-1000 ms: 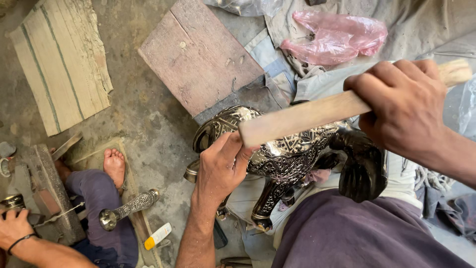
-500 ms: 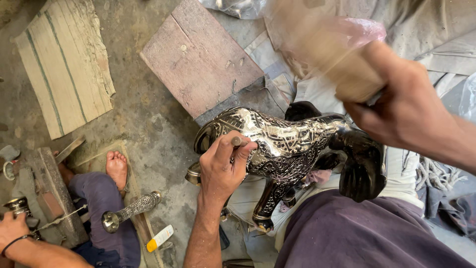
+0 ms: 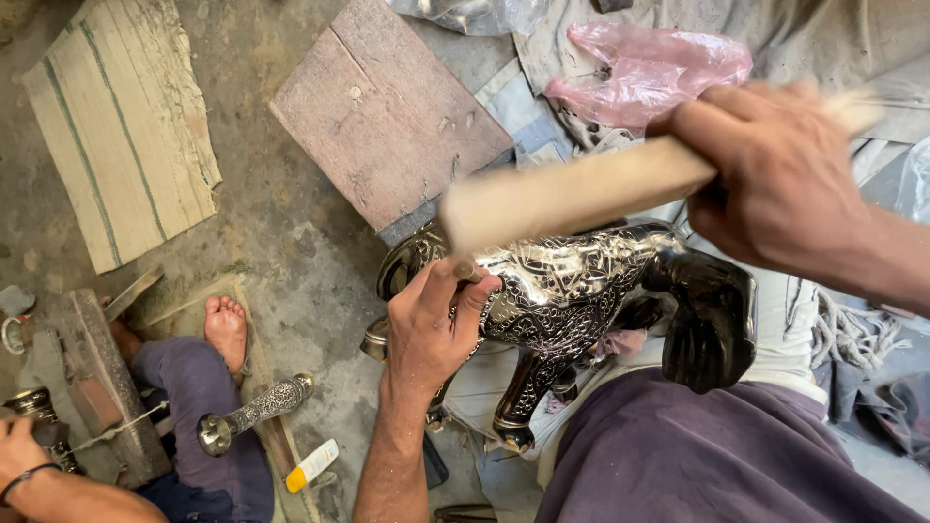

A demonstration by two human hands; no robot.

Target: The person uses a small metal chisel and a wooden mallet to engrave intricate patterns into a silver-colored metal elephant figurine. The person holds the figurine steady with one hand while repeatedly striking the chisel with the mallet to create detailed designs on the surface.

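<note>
Here, left hand (image 3: 431, 334) fingers grasp a small punch against the metal animal figure (image 3: 581, 291), right hand (image 3: 775, 184) clenched around a wooden mallet (image 3: 572, 194).

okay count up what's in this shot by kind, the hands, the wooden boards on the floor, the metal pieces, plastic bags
Hands: 3 - left hand, right hand, another person's hand
Wooden boards: 2 - pale board, reddish board
Engraved metal pieces: 2 - animal figure, small stem piece
Wooden sticks: 1 - stick
Pink plastic bags: 1 - bag
Total: 9
</note>
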